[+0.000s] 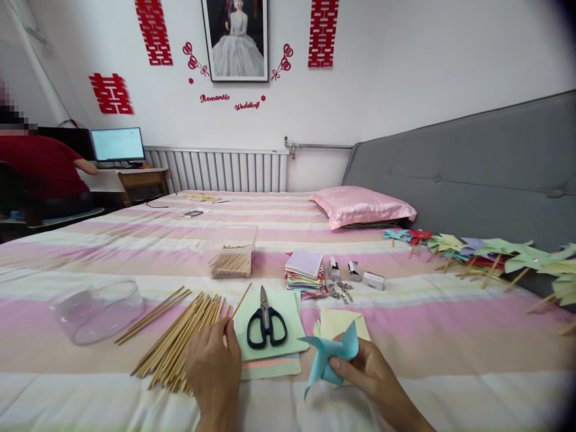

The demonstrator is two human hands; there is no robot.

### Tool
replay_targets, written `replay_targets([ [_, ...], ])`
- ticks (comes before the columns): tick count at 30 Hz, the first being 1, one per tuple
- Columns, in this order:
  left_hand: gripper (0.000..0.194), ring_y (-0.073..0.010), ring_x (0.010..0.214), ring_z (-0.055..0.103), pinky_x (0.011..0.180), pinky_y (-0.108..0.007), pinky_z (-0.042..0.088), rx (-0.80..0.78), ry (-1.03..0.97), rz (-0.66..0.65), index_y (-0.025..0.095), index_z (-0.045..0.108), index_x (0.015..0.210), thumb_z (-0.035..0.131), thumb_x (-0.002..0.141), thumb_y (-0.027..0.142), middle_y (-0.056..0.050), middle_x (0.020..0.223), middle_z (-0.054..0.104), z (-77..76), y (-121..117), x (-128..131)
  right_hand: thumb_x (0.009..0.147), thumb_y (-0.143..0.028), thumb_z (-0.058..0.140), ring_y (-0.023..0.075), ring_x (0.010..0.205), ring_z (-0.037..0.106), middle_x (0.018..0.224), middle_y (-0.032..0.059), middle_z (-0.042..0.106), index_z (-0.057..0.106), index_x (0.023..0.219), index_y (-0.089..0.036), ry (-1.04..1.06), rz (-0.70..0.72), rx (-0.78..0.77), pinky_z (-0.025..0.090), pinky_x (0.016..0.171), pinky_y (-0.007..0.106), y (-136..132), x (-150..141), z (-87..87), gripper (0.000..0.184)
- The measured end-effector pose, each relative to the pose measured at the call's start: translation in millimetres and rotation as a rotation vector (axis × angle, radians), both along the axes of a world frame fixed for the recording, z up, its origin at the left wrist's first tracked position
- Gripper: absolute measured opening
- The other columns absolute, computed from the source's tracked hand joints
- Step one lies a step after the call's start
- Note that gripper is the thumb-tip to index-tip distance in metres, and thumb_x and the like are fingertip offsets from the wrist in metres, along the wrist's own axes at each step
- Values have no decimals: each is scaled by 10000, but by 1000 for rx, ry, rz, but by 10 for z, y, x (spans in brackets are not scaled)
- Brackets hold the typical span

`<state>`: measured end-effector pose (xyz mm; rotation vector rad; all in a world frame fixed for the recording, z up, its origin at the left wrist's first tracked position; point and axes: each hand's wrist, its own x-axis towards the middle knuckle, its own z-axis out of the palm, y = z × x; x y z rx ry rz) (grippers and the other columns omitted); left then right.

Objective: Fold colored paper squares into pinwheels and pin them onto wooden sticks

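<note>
My right hand [364,372] pinches a light blue paper pinwheel [326,360] near its middle, thumb in front. My left hand [213,366] is closed over the right side of a heap of wooden sticks [175,345]. A single thin stick [243,300] rises from between its fingertips, tilted to the right. Between my hands lie dark-handled scissors [266,321] on a stack of pale green paper sheets [292,309]. Pale yellow paper [351,324] lies behind the pinwheel.
Behind are a clear box of small sticks [231,264], a stack of coloured paper squares [305,270], small metal pieces [339,292] and small boxes [373,281]. A clear plastic container [96,312] lies left. Finished pinwheels [495,249] line the right. A person [40,168] sits far left.
</note>
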<state>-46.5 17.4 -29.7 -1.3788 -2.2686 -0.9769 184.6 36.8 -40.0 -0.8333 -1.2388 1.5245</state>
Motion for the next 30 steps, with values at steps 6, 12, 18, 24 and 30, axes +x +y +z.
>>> replay_targets([
  [6,289,-142,507,540,522,-232,412,43,-216,-367,195,679,857,447,833,365,-18,649,653,-2,29,127,599,-358,771,182,604,585,644,40,667,661,738,-136,132,-24,-51,442,553,284,46,39,-68,285],
  [12,263,-167,560,551,511,-243,362,-286,-409,-832,215,748,810,507,812,320,-51,618,653,194,-71,415,615,-298,775,218,861,618,795,30,705,682,780,-197,424,-182,-167,457,819,343,112,164,7,214],
  [18,248,-168,563,571,501,-239,371,-350,-477,-872,187,750,879,543,781,282,-70,633,648,282,-137,568,626,-285,774,169,725,595,722,9,673,686,751,-188,411,-106,-156,470,693,277,71,217,72,182],
  [24,203,-149,528,586,467,-219,418,-272,-787,-886,147,746,793,569,733,228,-63,622,640,263,-135,602,615,-243,790,137,653,573,703,2,659,696,770,-177,419,-65,-196,470,616,243,31,193,29,193],
  [30,118,-97,415,532,429,-197,406,-292,-1112,-891,110,693,731,633,696,205,6,473,569,278,-169,597,637,-202,781,140,689,600,729,9,687,695,804,-176,483,-25,-253,489,659,241,47,218,1,190],
])
